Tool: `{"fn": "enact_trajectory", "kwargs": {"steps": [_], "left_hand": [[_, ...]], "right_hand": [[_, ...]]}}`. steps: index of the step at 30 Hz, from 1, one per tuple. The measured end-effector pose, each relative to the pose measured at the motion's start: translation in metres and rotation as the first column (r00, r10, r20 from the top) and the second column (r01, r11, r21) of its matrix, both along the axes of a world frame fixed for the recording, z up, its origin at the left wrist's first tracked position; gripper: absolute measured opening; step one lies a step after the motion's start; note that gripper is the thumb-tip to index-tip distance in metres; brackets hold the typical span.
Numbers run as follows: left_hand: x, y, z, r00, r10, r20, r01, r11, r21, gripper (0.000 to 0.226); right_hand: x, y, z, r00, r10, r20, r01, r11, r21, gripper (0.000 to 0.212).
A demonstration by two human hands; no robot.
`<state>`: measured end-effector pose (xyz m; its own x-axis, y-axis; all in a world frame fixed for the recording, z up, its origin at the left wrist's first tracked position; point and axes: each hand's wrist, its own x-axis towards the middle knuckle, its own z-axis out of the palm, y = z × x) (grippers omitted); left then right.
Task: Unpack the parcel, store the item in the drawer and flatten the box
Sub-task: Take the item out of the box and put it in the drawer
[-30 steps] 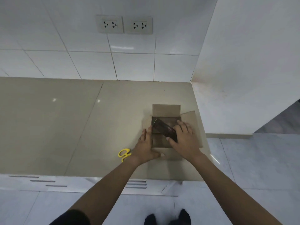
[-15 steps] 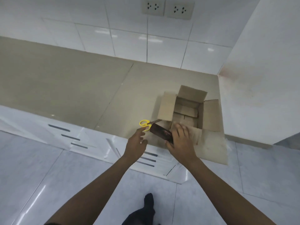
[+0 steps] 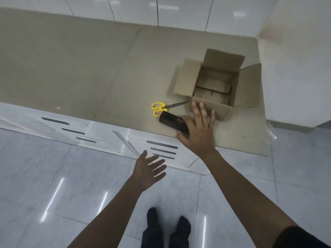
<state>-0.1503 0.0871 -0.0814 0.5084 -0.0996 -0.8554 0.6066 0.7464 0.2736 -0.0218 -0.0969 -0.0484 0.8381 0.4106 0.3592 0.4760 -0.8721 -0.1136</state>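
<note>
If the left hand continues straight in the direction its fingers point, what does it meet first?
Probably the white drawer front with dark slot handles below the counter; the left hand is open and empty, and depth is uncertain.

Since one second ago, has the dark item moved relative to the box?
Yes. The dark item has left the box; the right hand now holds it over the counter edge, beside the scissors.

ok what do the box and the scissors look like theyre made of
Box: brown corrugated cardboard by the look, matte, with creased flaps folded open.
Scissors: glossy yellow handles, probably plastic; dark grey blades, likely metal, though too blurred to be sure.
</note>
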Motion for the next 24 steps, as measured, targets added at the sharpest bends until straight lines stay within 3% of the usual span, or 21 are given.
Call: {"fn": "enact_trajectory", "kwargs": {"steps": [5, 11, 18, 24], "left_hand": [[0.057, -0.015, -0.057, 0.971, 0.211, -0.109, -0.223, 0.968, -0.118, 0.069], [0.1, -0.031, -0.093, 0.946, 0.284, -0.157, -0.309, 0.936, -0.169, 0.079], [0.074, -0.026, -0.105, 0.979, 0.174, -0.101, -0.189, 0.97, -0.153, 0.085], [0.034, -0.021, -0.108, 0.977, 0.172, -0.122, -0.193, 0.962, -0.191, 0.086]], "right_hand": [[0.004, 0.002, -0.014, 0.992, -0.033, 0.119, 0.031, 0.999, 0.021, 0.046], [0.007, 0.004, -0.019, 0.988, -0.035, 0.153, 0.029, 0.999, 0.043, 0.046], [0.006, 0.005, -0.016, 0.991, -0.049, 0.128, 0.047, 0.999, 0.014, 0.046], [0.003, 0.004, -0.011, 0.992, -0.057, 0.114, 0.058, 0.998, -0.002, 0.045]]}}
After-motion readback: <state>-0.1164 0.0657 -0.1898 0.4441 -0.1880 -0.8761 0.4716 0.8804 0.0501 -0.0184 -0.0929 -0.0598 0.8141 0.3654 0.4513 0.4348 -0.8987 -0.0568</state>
